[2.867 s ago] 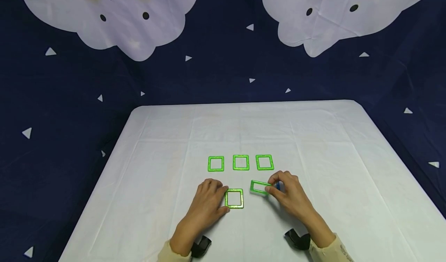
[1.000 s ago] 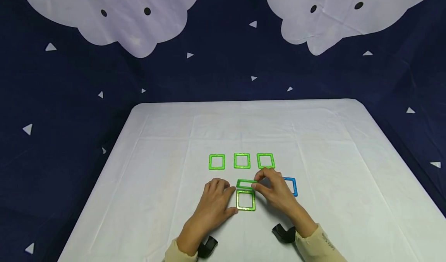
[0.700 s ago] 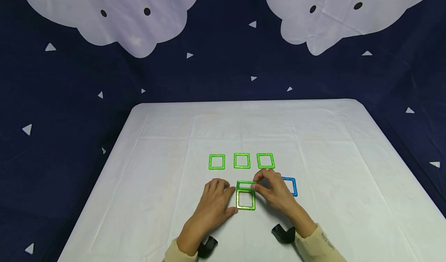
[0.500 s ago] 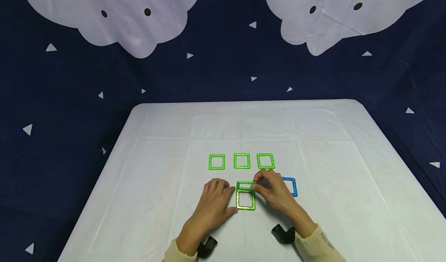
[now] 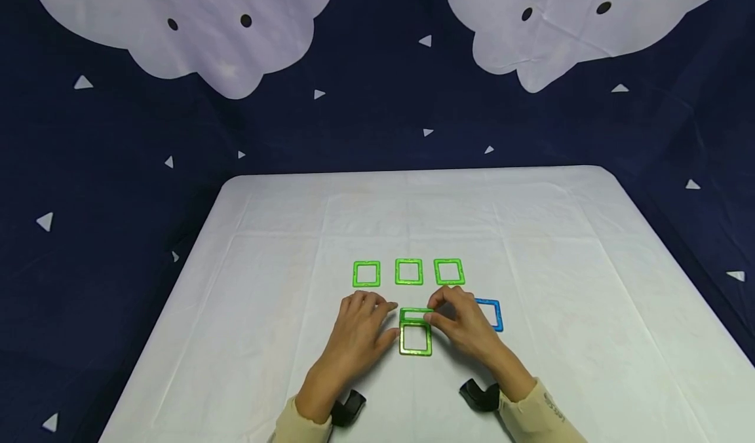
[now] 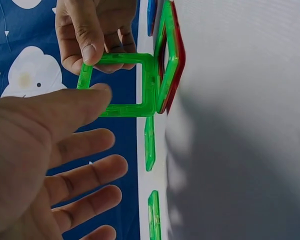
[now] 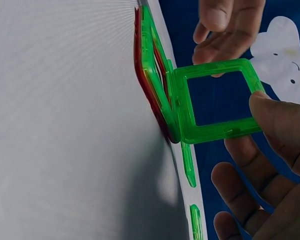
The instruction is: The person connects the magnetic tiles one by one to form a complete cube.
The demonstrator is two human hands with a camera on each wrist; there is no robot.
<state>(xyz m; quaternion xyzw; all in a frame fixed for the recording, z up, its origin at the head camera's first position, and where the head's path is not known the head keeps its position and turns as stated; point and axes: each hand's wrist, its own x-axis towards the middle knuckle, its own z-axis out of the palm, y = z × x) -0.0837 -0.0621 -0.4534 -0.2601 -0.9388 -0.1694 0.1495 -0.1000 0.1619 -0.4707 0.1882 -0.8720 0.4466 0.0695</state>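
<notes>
In the head view, my right hand [image 5: 466, 325] pinches a green square magnetic tile [image 7: 210, 134] between thumb and fingers. That tile stands up from the far edge of a flat green magnetic tile [image 5: 415, 352], their edges meeting. Under the flat green one lies a red magnetic tile [image 7: 139, 55], its side showing in both wrist views. My left hand [image 5: 356, 335] hovers just left of the pair, fingers extended and slightly spread, holding nothing. Its thumb overlaps the standing tile in the left wrist view. The right hand partly covers a blue magnetic tile [image 5: 499, 315] lying to its right.
Three green square tiles lie in a row farther back: a left tile [image 5: 367, 285], a middle tile [image 5: 409, 282] and a right tile [image 5: 450, 282]. A white cloth covers the table [image 5: 265, 286]. Behind it hangs a dark blue curtain [image 5: 377, 135] with clouds.
My right hand has brought the green tile leftward and set its edge against the flat one, which shifted right. My left hand has just come off the flat tile and moved back and up.
</notes>
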